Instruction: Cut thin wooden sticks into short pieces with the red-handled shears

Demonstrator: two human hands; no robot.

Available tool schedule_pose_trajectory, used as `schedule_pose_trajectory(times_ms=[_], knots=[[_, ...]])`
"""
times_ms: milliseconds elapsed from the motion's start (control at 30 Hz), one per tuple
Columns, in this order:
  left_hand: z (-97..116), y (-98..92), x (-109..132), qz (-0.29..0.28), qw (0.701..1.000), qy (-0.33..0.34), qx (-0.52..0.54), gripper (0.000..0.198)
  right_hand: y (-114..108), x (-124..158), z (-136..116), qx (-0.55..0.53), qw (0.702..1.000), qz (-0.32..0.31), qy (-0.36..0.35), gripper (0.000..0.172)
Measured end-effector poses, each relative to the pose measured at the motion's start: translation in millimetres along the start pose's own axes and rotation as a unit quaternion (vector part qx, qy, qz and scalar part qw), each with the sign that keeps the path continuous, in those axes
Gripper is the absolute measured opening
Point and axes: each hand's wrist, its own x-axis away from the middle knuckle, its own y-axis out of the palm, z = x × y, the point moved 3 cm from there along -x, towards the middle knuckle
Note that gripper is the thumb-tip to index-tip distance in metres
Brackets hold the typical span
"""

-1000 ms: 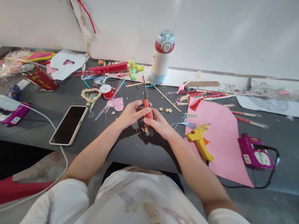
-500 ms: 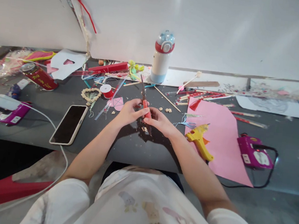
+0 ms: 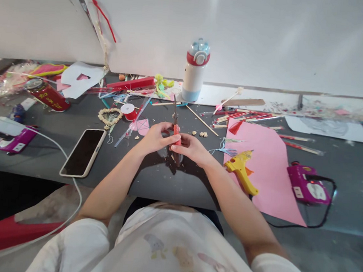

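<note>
At the middle of the desk, both hands hold a pair of red-handled needle-nose pliers (image 3: pixel 176 129), dark jaws pointing away from me. The fingers of my left hand (image 3: pixel 158 139) are closed round the handle, thumb on top. My right hand (image 3: pixel 193 148) grips the handle from the other side, its thumb near the left thumb. My fingers cover part of the handles, and I cannot tell whether anything small is pinched there. Small pale wooden bits (image 3: pixel 204 134) lie just beyond my right hand. A pink paper piece (image 3: pixel 143 126) is left of my left hand.
A phone (image 3: pixel 83 152), a red thread spool (image 3: pixel 128 111), a beaded heart (image 3: pixel 109 117) and a drink can (image 3: pixel 48 96) lie left. A bottle (image 3: pixel 193 75) stands behind. Rightward, a yellow glue gun (image 3: pixel 242 172) rests on pink paper (image 3: pixel 272 162), beside a purple power box (image 3: pixel 308 184).
The pliers have turned more upright in view, and their handles show less. My hands have shifted slightly left and stay closed on them. The wooden bits below my hands are now mostly hidden.
</note>
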Motion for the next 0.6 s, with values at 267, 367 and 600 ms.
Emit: schedule_pose_trajectory(times_ms=[267,367,600], knots=[[-4,6.4,2,-0.026,0.996,-0.010,0.088,0.055,3,-1,0,-0.034,0.999,0.031,0.006,0.041],[-8,10.9,1,-0.032,0.991,-0.017,0.132,0.057,5,1,-4,-0.058,0.998,0.030,0.004,0.042],[-9,24.3,-3,-0.012,0.972,-0.031,0.234,0.065,5,3,-8,-0.061,0.998,0.034,-0.008,0.044]])
